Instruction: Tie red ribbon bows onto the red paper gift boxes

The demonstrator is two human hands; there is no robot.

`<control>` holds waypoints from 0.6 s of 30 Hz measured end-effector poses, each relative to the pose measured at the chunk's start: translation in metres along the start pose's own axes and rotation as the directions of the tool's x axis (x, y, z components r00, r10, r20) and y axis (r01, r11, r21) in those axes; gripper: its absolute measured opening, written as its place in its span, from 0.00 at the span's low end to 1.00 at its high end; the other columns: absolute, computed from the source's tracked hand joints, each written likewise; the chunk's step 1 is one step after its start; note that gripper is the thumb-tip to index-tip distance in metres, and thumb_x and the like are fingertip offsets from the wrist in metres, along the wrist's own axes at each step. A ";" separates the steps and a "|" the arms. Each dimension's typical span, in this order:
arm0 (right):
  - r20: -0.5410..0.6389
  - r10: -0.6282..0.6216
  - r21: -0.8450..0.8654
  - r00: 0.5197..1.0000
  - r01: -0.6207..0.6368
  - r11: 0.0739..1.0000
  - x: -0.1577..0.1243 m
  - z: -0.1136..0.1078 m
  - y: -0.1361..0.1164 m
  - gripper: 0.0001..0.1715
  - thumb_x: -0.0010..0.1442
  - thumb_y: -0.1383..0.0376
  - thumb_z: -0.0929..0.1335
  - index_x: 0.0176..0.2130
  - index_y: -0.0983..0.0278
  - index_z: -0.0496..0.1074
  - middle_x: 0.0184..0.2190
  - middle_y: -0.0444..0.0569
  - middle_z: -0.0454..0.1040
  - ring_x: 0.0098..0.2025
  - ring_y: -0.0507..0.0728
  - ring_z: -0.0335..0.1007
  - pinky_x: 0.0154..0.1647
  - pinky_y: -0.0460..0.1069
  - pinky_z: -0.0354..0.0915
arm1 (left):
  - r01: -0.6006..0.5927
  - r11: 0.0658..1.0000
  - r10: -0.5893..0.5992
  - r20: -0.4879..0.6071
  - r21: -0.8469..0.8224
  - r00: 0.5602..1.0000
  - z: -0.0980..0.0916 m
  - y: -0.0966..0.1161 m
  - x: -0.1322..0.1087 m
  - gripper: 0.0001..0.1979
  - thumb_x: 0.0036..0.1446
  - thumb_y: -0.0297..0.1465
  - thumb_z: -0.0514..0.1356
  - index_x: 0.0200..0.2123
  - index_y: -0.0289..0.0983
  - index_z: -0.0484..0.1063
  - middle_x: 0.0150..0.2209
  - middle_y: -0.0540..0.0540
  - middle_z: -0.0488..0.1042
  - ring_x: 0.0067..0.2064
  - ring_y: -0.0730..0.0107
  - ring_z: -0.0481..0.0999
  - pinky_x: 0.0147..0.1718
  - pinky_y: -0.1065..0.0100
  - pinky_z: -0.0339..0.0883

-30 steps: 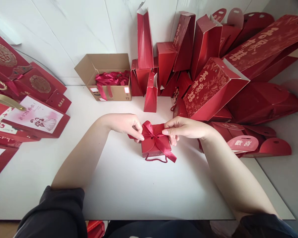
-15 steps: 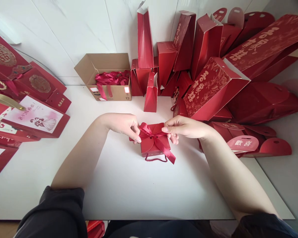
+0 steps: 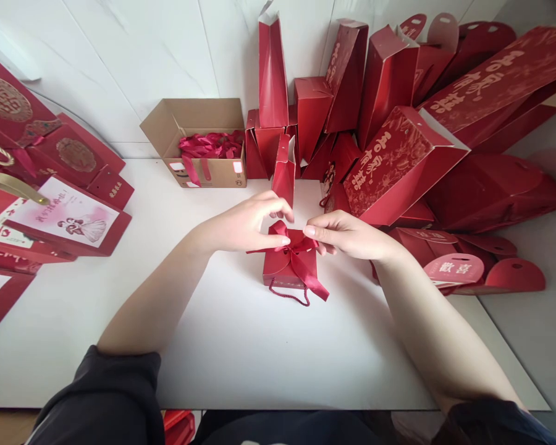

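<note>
A small red gift box (image 3: 276, 264) with overlapping curved flaps sits on the white table in front of me. Tied across its top is a dark red ribbon bow (image 3: 306, 272), one tail of which hangs over the near side. A twisted red cord handle (image 3: 291, 297) droops below the box's front edge. My left hand (image 3: 248, 224) hovers at the bow's left loop, thumb by the ribbon and fingers spread apart. On the other side my right hand (image 3: 347, 236) pinches the bow's right loop between thumb and fingers.
A cardboard box (image 3: 220, 178) full of red ribbon stands at the back wall. Beside it, red paper boxes (image 3: 306, 117) are piled along the back and right. Decorated red gift bags (image 3: 74, 217) stand at left. The white table (image 3: 241, 358) ends near my body.
My left hand has let go of the left loop and moved right and up over the bow, its fingers opening. My right hand stays at the right loop.
</note>
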State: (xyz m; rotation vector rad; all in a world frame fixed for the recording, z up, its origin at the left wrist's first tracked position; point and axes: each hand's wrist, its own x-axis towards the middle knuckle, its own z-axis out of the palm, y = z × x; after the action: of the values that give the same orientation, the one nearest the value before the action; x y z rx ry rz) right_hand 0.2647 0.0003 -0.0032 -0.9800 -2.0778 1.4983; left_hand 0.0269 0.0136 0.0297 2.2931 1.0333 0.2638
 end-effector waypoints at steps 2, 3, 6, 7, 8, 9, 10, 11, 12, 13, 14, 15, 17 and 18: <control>0.001 0.022 0.002 1.000 -0.022 1.000 -0.001 0.000 0.000 0.27 0.63 0.45 0.64 0.26 0.63 0.70 0.20 0.42 0.65 0.24 0.50 0.60 0.27 0.47 0.59 | -0.029 0.999 0.031 0.088 -0.024 0.996 0.005 0.000 0.004 0.12 0.55 0.39 0.61 0.40 0.40 0.75 0.44 0.46 0.68 0.42 0.67 0.71 0.43 0.66 0.65; 0.000 0.035 0.009 0.999 -0.035 0.999 -0.001 0.000 0.000 0.27 0.62 0.45 0.65 0.27 0.63 0.71 0.20 0.43 0.66 0.24 0.51 0.62 0.27 0.47 0.61 | -0.026 0.999 0.030 0.116 -0.032 0.993 0.007 -0.001 0.006 0.11 0.54 0.38 0.61 0.38 0.39 0.76 0.43 0.46 0.68 0.40 0.67 0.72 0.42 0.66 0.65; -0.020 0.064 0.013 0.998 -0.064 0.998 -0.001 0.001 0.001 0.27 0.60 0.44 0.67 0.26 0.64 0.70 0.21 0.44 0.69 0.24 0.52 0.68 0.28 0.48 0.65 | -0.016 0.999 0.023 0.130 -0.052 0.991 0.011 -0.005 0.010 0.09 0.54 0.36 0.60 0.35 0.38 0.77 0.40 0.47 0.70 0.37 0.68 0.72 0.38 0.67 0.66; -0.026 0.071 0.011 0.997 -0.071 0.997 -0.001 0.001 0.001 0.27 0.59 0.44 0.67 0.26 0.64 0.71 0.21 0.44 0.70 0.24 0.52 0.69 0.28 0.48 0.67 | -0.016 0.998 0.024 0.127 -0.059 0.992 0.012 -0.005 0.010 0.08 0.54 0.35 0.60 0.34 0.38 0.77 0.39 0.47 0.71 0.37 0.69 0.72 0.37 0.67 0.66; -0.028 0.080 0.013 0.996 -0.080 0.997 -0.001 0.001 0.001 0.27 0.59 0.43 0.67 0.27 0.64 0.72 0.21 0.45 0.71 0.24 0.53 0.70 0.29 0.48 0.67 | -0.020 0.998 0.028 0.124 -0.066 0.992 0.012 -0.005 0.010 0.07 0.54 0.34 0.60 0.34 0.38 0.77 0.38 0.47 0.72 0.36 0.70 0.71 0.36 0.68 0.65; -0.029 0.094 0.019 0.995 -0.094 0.995 -0.001 0.001 0.001 0.28 0.59 0.43 0.67 0.27 0.64 0.73 0.22 0.46 0.72 0.24 0.53 0.70 0.29 0.48 0.68 | -0.025 0.997 0.034 0.124 -0.069 0.992 0.013 -0.005 0.010 0.07 0.53 0.33 0.60 0.33 0.38 0.76 0.38 0.48 0.72 0.35 0.70 0.71 0.35 0.69 0.65; -0.030 0.113 0.032 0.993 -0.112 0.993 -0.001 0.001 0.001 0.28 0.59 0.43 0.67 0.29 0.64 0.74 0.22 0.47 0.74 0.23 0.53 0.71 0.28 0.48 0.69 | -0.031 0.997 0.039 0.124 -0.071 0.992 0.013 -0.005 0.010 0.06 0.53 0.32 0.60 0.33 0.38 0.76 0.37 0.48 0.72 0.34 0.71 0.71 0.34 0.69 0.65; -0.032 0.133 0.046 0.991 -0.131 0.990 -0.001 0.002 0.002 0.28 0.59 0.43 0.67 0.30 0.64 0.75 0.22 0.47 0.74 0.23 0.53 0.71 0.28 0.48 0.69 | -0.034 0.997 0.043 0.124 -0.068 0.991 0.014 -0.004 0.010 0.06 0.53 0.31 0.60 0.33 0.38 0.76 0.37 0.48 0.72 0.34 0.72 0.71 0.34 0.70 0.65; -0.034 0.155 0.060 0.987 -0.153 0.986 0.000 0.002 0.002 0.28 0.59 0.43 0.67 0.30 0.64 0.75 0.22 0.48 0.75 0.23 0.53 0.72 0.27 0.49 0.70 | -0.038 0.997 0.046 0.125 -0.063 0.991 0.014 -0.004 0.010 0.05 0.52 0.31 0.60 0.32 0.38 0.76 0.36 0.49 0.72 0.33 0.72 0.70 0.33 0.70 0.64; -0.039 0.178 0.073 0.983 -0.175 0.982 0.000 0.002 0.002 0.28 0.59 0.43 0.67 0.29 0.65 0.75 0.21 0.49 0.75 0.23 0.54 0.72 0.26 0.49 0.70 | -0.044 0.997 0.051 0.126 -0.056 0.991 0.014 -0.003 0.010 0.05 0.52 0.30 0.60 0.32 0.38 0.76 0.35 0.49 0.72 0.32 0.72 0.70 0.32 0.70 0.64; -0.044 0.200 0.086 0.979 -0.195 0.977 0.000 0.002 0.002 0.29 0.58 0.42 0.67 0.28 0.65 0.75 0.21 0.50 0.75 0.22 0.54 0.73 0.25 0.49 0.70 | -0.053 0.997 0.059 0.126 -0.049 0.990 0.014 -0.003 0.010 0.05 0.52 0.30 0.60 0.31 0.38 0.76 0.34 0.49 0.72 0.32 0.73 0.69 0.32 0.70 0.63; -0.049 0.220 0.098 0.974 -0.214 0.972 0.001 0.002 0.003 0.29 0.57 0.42 0.68 0.26 0.65 0.74 0.21 0.51 0.75 0.22 0.55 0.73 0.25 0.49 0.70 | -0.065 0.997 0.070 0.126 -0.043 0.990 0.014 -0.003 0.010 0.05 0.52 0.30 0.60 0.30 0.38 0.76 0.33 0.50 0.72 0.32 0.73 0.69 0.32 0.70 0.63; -0.062 0.254 0.118 0.965 -0.246 0.962 0.002 0.002 0.004 0.30 0.55 0.42 0.69 0.23 0.65 0.72 0.21 0.52 0.76 0.22 0.56 0.73 0.24 0.49 0.70 | -0.094 0.995 0.099 0.130 -0.039 0.987 0.014 -0.003 0.010 0.04 0.51 0.29 0.60 0.30 0.38 0.76 0.33 0.50 0.71 0.32 0.73 0.69 0.32 0.70 0.63; -0.075 0.265 0.121 0.961 -0.255 0.959 0.002 0.002 0.005 0.30 0.55 0.41 0.69 0.23 0.65 0.71 0.21 0.52 0.76 0.22 0.56 0.73 0.24 0.49 0.70 | -0.107 0.993 0.112 0.134 -0.040 0.985 0.015 -0.004 0.011 0.04 0.51 0.28 0.60 0.30 0.38 0.76 0.32 0.50 0.71 0.32 0.72 0.69 0.33 0.71 0.63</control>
State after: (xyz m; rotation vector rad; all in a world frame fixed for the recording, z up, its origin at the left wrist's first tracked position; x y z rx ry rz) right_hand 0.2633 0.0010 -0.0085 -1.2924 -1.8378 1.6424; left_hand 0.0379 0.0169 0.0153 2.3071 0.8302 0.1640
